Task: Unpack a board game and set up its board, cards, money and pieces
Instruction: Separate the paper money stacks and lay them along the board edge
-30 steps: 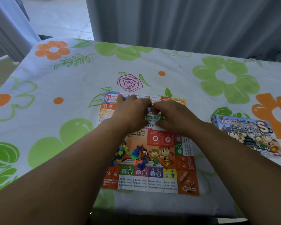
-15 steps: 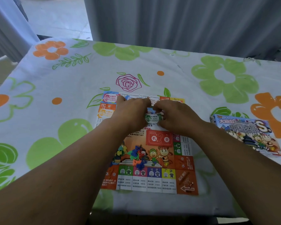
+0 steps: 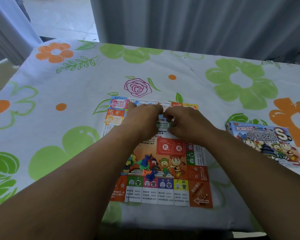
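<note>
The paper game board (image 3: 164, 189) lies flat in the middle of the table. Over its far half, my left hand (image 3: 140, 120) and my right hand (image 3: 187, 124) meet, both pinching a small stack of green play money notes (image 3: 163, 126). A pink note (image 3: 118, 104) and an orange note (image 3: 113, 120) lie on the board's far left corner. Several small plastic pieces (image 3: 148, 166), blue, red and orange, sit in a heap on the board's picture. The game box (image 3: 265, 144) lies to the right of the board.
A flowered tablecloth (image 3: 59, 94) covers the table. A grey curtain (image 3: 197, 23) hangs behind the far edge. The near table edge runs just below the board.
Both hands have stayed together on the green notes, with the fingers shifting slightly. The view has drifted a little; nothing else on the table has moved.
</note>
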Action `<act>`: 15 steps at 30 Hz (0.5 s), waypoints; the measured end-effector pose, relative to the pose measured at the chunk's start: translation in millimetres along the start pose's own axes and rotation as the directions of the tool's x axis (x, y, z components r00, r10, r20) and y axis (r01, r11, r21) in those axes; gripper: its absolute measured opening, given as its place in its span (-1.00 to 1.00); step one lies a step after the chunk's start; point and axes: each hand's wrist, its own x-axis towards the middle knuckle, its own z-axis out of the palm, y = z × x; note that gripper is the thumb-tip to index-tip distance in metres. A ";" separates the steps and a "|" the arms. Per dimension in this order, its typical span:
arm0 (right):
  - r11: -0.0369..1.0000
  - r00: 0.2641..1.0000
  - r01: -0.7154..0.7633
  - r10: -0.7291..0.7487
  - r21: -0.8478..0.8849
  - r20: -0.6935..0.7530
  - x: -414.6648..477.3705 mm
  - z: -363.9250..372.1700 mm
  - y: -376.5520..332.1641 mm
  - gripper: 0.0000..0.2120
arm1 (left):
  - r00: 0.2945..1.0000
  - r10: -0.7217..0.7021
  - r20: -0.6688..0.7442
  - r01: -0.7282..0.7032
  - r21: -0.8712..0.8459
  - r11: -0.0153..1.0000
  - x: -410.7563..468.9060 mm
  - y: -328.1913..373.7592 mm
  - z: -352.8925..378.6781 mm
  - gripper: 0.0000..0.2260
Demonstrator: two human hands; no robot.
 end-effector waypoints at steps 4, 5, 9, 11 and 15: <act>1.000 1.000 -0.004 0.004 -0.003 0.005 -1.9 -1.1 0.6 -0.73 | 1.000 0.001 0.009 -0.001 0.003 1.000 -0.8 0.6 -1.2 -0.61; 1.000 1.000 -0.004 0.005 -0.006 0.002 -1.9 -1.1 0.5 -0.72 | 1.000 0.002 0.010 -0.002 0.002 1.000 -0.9 0.9 -1.5 -0.61; 1.000 1.000 0.005 -0.005 0.004 0.003 -1.3 0.3 -2.4 -0.74 | 1.000 0.007 0.014 -0.007 -0.002 1.000 -1.6 1.4 -2.3 -0.61; 1.000 1.000 0.005 -0.005 0.008 0.007 -1.1 0.3 -2.5 -0.76 | 1.000 0.005 0.011 -0.005 -0.005 1.000 -1.3 1.0 -2.4 -0.62; 1.000 1.000 0.004 -0.005 0.014 0.011 -1.6 0.3 -1.6 -0.78 | 1.000 0.002 0.010 -0.002 0.000 1.000 -1.5 1.0 -2.1 -0.64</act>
